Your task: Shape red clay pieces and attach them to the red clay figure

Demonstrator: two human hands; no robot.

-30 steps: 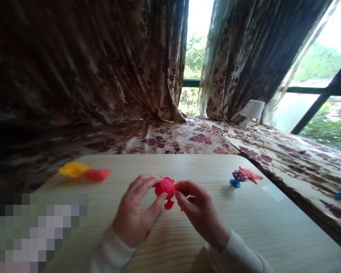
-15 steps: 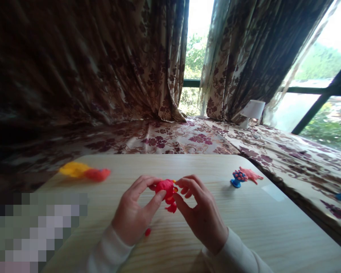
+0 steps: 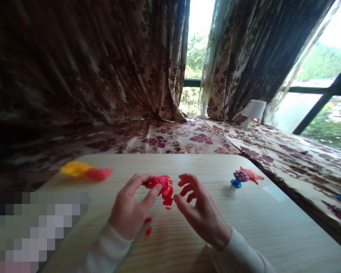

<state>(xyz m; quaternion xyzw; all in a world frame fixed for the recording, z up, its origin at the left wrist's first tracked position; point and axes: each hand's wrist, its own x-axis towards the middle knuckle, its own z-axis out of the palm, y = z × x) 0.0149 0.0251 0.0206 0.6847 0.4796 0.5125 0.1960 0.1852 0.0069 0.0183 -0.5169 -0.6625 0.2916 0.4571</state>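
Note:
A lump of red modelling clay (image 3: 161,182) with small yellow bits on its right side is pinched between the thumb and fingers of my left hand (image 3: 130,206). More red clay hangs from its lower right. Just to the right, my right hand (image 3: 200,208) is open, its fingers curved and apart, with a gap between it and the clay. Small red clay pieces (image 3: 148,231) lie on the table below my left hand.
On the pale wooden table (image 3: 261,227), yellow clay (image 3: 75,169) and red-orange clay (image 3: 99,174) lie at the far left. A blue clay stand with pink dots (image 3: 236,179) is at the right, beside a flat pink clay piece (image 3: 253,175). Behind stands a white lamp (image 3: 254,109).
My right hand has let go of the red clay and drawn slightly right. My left hand has shifted the clay a little left, and another red piece shows on the table.

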